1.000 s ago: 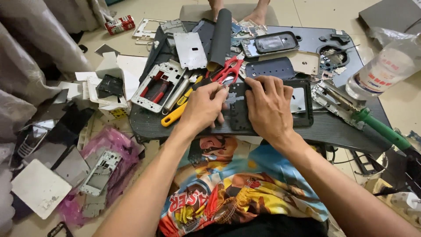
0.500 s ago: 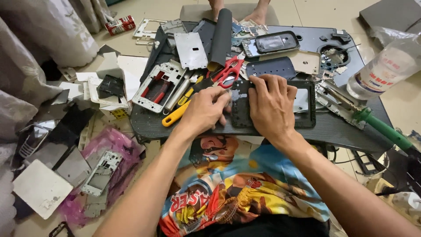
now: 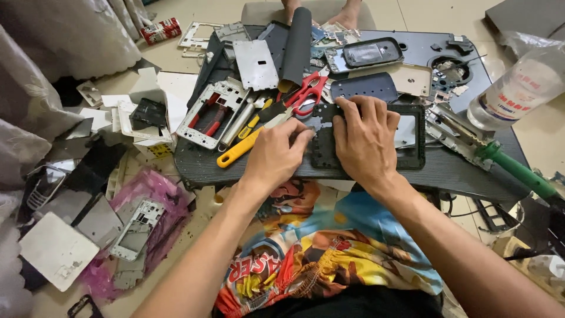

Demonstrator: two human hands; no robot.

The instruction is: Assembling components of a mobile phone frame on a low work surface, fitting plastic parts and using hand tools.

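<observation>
My left hand (image 3: 276, 154) and my right hand (image 3: 365, 138) both press on a dark tablet-like frame (image 3: 412, 138) lying flat near the front edge of a dark lap table (image 3: 447, 171). The left fingers curl on the frame's left end. The right hand lies flat over its middle, fingertips at the far edge. Red-handled scissors (image 3: 306, 94) and a yellow-handled tool (image 3: 238, 150) lie just left of the hands.
A grey rolled mat (image 3: 296, 44), metal plates (image 3: 254, 63), phone cases (image 3: 368, 54), a white phone frame with red pliers (image 3: 209, 112), a clear bottle (image 3: 515, 88) and a green-handled tool (image 3: 518, 171) crowd the table. Phone parts and a pink bag (image 3: 147, 194) litter the floor at left.
The view has shifted slightly. My right hand has slid a little toward the frame's far edge; both hands stay on the frame.
</observation>
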